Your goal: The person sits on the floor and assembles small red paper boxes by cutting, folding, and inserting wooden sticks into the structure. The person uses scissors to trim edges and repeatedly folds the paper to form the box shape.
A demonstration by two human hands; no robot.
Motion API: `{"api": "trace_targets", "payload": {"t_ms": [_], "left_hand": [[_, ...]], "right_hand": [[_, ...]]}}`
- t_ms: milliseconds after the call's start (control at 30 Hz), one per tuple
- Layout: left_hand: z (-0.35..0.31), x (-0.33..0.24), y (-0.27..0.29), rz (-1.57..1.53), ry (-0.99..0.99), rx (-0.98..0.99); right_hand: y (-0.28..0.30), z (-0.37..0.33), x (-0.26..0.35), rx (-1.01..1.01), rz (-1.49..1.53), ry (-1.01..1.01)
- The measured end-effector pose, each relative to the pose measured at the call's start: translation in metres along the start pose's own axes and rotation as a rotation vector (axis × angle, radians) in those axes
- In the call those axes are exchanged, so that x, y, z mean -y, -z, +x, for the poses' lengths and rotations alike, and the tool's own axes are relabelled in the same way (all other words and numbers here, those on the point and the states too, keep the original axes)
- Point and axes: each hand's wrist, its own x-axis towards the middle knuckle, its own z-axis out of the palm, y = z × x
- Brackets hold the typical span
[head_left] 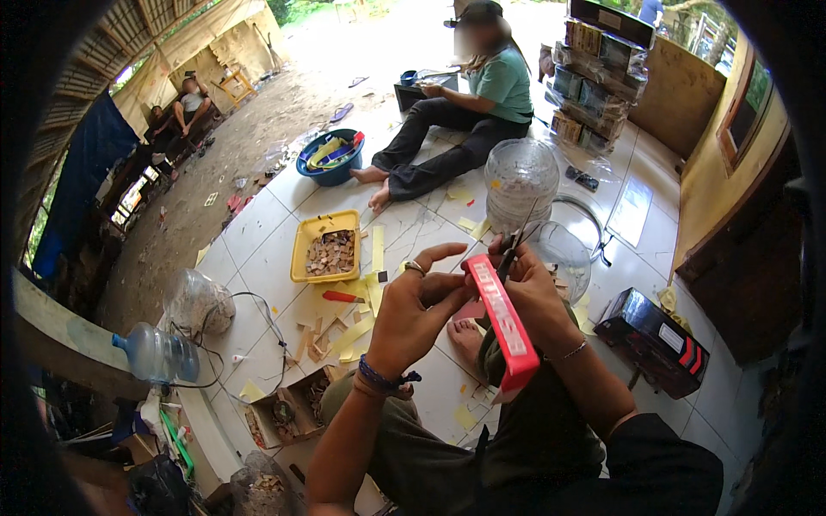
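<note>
Red and narrow, a long strip (501, 311) with white lettering sits between the person's two hands, above the lap, slanting from the fingertips down toward the right knee, its near end bent to a corner. The left hand (406, 314) has its fingertips at the far end of the strip, the thumb and fingers drawn close together; whether they pinch the edge or merely touch it cannot be told. The right hand (535, 292) is closed around a dark tool (508, 255) with a thin point, just beside the strip's far end; the fingers hide much of the tool. Beyond the left hand, on the white tiled floor (262, 249), stands a yellow tray (300, 249) filled with small brown pieces. A red cutter (343, 297) lies near it, among pale yellow strips (355, 333). A black box (654, 342) with red marks rests to the right, and a clear plastic jar (521, 176) stands past the hands. Farther off, a co-worker in a teal shirt (505, 86) sits on the floor, near a blue basin (331, 178) heaped with colourful things. A blue jug (159, 354) lies at the left.
</note>
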Motion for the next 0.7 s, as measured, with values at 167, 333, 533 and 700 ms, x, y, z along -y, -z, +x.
{"api": "trace_targets", "payload": {"t_ms": [167, 333, 533, 700], "left_hand": [[0.001, -0.004, 0.007, -0.19, 0.03, -0.097], [-0.003, -0.003, 0.006, -0.303, 0.127, -0.08], [-0.003, 0.005, 0.01, -0.417, 0.259, -0.047], [-0.003, 0.008, 0.012, -0.244, 0.231, -0.026]], "right_hand": [[0.001, -0.002, 0.007, 0.063, 0.042, -0.036], [-0.003, -0.002, 0.01, 0.085, -0.104, 0.031], [-0.001, -0.003, 0.01, 0.097, -0.197, -0.028], [-0.002, -0.001, 0.012, 0.1, -0.159, -0.002]]}}
